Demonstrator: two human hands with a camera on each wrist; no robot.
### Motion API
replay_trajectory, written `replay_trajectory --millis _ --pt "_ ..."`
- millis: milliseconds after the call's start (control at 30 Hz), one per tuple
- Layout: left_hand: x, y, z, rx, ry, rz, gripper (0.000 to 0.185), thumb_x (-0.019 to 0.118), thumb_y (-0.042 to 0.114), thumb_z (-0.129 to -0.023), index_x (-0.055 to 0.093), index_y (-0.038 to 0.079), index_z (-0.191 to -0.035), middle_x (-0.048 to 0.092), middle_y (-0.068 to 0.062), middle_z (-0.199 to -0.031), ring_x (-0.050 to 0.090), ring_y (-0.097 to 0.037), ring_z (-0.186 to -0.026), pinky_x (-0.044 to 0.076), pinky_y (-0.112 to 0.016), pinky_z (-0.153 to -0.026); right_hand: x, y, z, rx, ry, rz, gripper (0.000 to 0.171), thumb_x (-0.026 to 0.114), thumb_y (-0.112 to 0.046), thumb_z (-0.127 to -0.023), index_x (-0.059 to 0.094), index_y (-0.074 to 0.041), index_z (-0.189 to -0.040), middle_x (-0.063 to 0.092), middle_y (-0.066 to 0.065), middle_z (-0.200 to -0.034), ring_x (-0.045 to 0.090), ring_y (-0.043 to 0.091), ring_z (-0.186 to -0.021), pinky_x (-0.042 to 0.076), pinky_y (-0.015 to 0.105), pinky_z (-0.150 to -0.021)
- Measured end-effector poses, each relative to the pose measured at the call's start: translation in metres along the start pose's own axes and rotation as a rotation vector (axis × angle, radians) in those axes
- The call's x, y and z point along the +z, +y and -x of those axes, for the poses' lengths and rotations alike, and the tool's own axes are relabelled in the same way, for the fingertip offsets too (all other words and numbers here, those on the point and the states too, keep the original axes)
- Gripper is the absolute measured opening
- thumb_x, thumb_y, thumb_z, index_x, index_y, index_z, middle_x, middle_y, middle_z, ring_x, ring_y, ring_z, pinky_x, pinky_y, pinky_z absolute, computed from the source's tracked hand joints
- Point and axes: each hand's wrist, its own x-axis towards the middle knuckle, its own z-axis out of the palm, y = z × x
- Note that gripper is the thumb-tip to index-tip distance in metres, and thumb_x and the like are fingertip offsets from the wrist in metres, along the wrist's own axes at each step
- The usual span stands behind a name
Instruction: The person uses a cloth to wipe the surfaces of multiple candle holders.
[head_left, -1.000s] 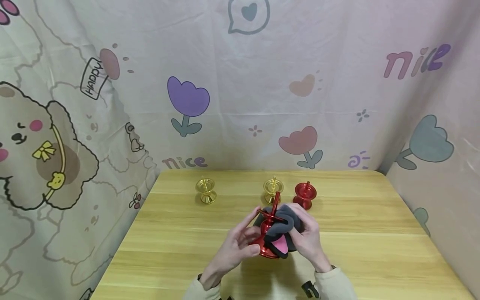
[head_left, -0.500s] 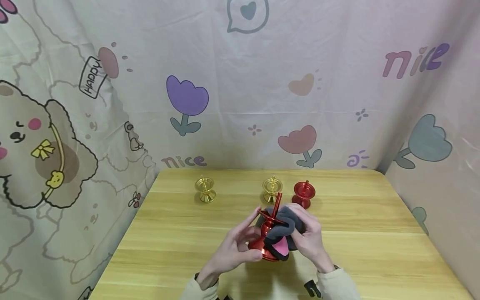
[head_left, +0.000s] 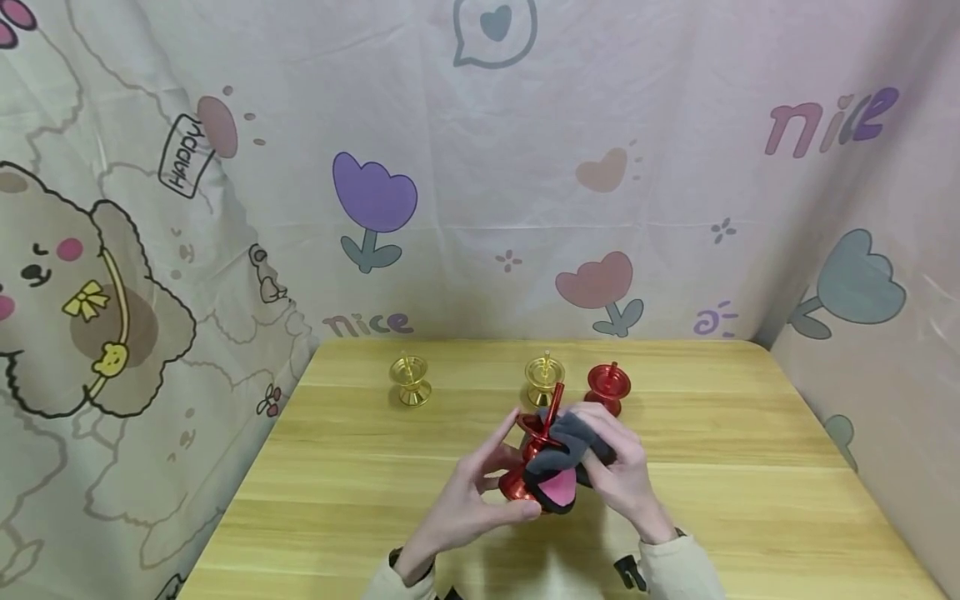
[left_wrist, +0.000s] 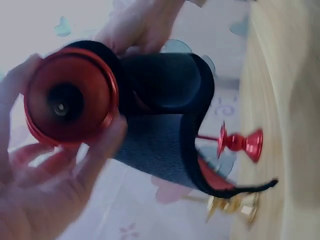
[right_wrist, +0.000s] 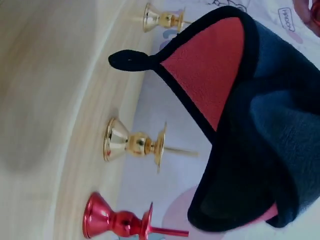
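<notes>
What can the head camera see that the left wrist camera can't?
Only the head view shows the right hand whole, three holders standing along the far side of the table, including the far-left gold candle holder, and the cartoon curtain behind.
Only the left wrist view looks straight into the round hollow base of the held red candle holder.
Both show the left hand gripping that holder, the dark cloth wrapped on it, the standing red candle holder and a gold one.
</notes>
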Motion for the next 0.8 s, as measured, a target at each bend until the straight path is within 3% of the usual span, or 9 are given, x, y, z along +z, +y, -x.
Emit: replay_trajectory --millis 133,200,267,367,433,500,567,733,800 --pt "-0.005 -0.008 -0.002 0.068 -0.137 0.284 0.09 0.069 0.008 -0.093 0.01 0.005 -0.161 0.051 -0.05 -0.122 0.067 -0.01 -0.113 0.058 -0.031 -0.095 0.004 -0.005 0.004 0.099 0.046 -0.031 0.024 0.069 -0.001 -0.092 0.067 0.009 -0.114 0.07 0.013 -0.114 0.064 0.016 -0.113 0.049 0.023 -0.103" --pt "-0.005 -0.01 -0.003 0.057 -0.171 0.349 0.088 0.068 0.014 -0.096 0.008 0.004 -0.161 0.045 -0.054 -0.124 0.066 -0.01 -0.117 0.056 -0.029 -0.099 0.004 -0.006 0.005 0.133 0.065 -0.034 0.024 0.069 0.001 -0.092 0.067 0.009 -0.114 0.07 0.012 -0.113 0.064 0.015 -0.113 0.049 0.022 -0.103" --pt "-0.005 -0.009 -0.003 0.032 -0.156 0.298 0.091 0.069 0.02 -0.096 0.007 0.007 -0.162 0.048 -0.05 -0.128 0.065 -0.009 -0.118 0.056 -0.029 -0.099 0.004 -0.005 0.006 0.136 0.072 -0.018 0.023 0.069 0.002 -0.091 0.067 0.009 -0.114 0.07 0.011 -0.112 0.065 0.014 -0.112 0.049 0.021 -0.102" --pt "-0.005 -0.005 -0.001 -0.009 -0.102 0.129 0.101 0.077 0.027 -0.091 0.007 0.017 -0.164 0.058 -0.037 -0.13 0.065 -0.009 -0.118 0.057 -0.03 -0.097 0.001 -0.003 0.006 0.11 0.058 0.002 0.022 0.068 0.002 -0.092 0.068 0.008 -0.113 0.07 0.011 -0.113 0.065 0.015 -0.112 0.05 0.022 -0.102" --pt "-0.003 -0.002 0.0 -0.019 -0.06 0.008 0.106 0.081 0.026 -0.086 0.01 0.024 -0.164 0.065 -0.026 -0.128 0.065 -0.01 -0.116 0.058 -0.03 -0.095 0.001 -0.001 0.005 0.075 0.041 0.0 0.021 0.068 0.003 -0.092 0.068 0.008 -0.112 0.07 0.014 -0.113 0.065 0.016 -0.112 0.05 0.022 -0.103" --pt "-0.002 0.001 0.001 -0.014 -0.035 -0.039 0.107 0.083 0.019 -0.084 0.013 0.026 -0.163 0.068 -0.021 -0.123 0.066 -0.01 -0.114 0.059 -0.03 -0.094 0.0 -0.001 0.004 0.046 0.025 -0.014 0.02 0.067 0.003 -0.092 0.068 0.009 -0.111 0.069 0.017 -0.111 0.064 0.017 -0.113 0.05 0.023 -0.104" --pt "-0.002 0.002 0.001 0.016 -0.046 -0.007 0.104 0.081 0.011 -0.084 0.014 0.023 -0.163 0.068 -0.025 -0.12 0.068 -0.01 -0.109 0.06 -0.031 -0.091 0.0 -0.002 0.003 0.042 0.013 -0.032 0.02 0.068 0.001 -0.093 0.068 0.008 -0.111 0.069 0.017 -0.111 0.064 0.017 -0.114 0.05 0.023 -0.104" --pt "-0.004 -0.002 0.001 0.065 -0.188 0.327 0.098 0.069 0.0 -0.091 0.004 0.013 -0.163 0.048 -0.05 -0.128 0.065 -0.012 -0.121 0.058 -0.032 -0.097 0.002 -0.007 0.001 0.089 0.021 -0.08 0.022 0.07 -0.004 -0.092 0.067 0.007 -0.111 0.069 0.013 -0.113 0.064 0.017 -0.113 0.05 0.023 -0.103" --pt "-0.004 -0.003 0.001 0.062 -0.211 0.339 0.097 0.067 0.002 -0.094 0.0 0.013 -0.163 0.047 -0.051 -0.129 0.063 -0.013 -0.124 0.057 -0.033 -0.099 0.001 -0.007 0.001 0.101 0.03 -0.079 0.021 0.07 -0.002 -0.092 0.067 0.007 -0.11 0.069 0.012 -0.114 0.065 0.017 -0.112 0.05 0.023 -0.103"
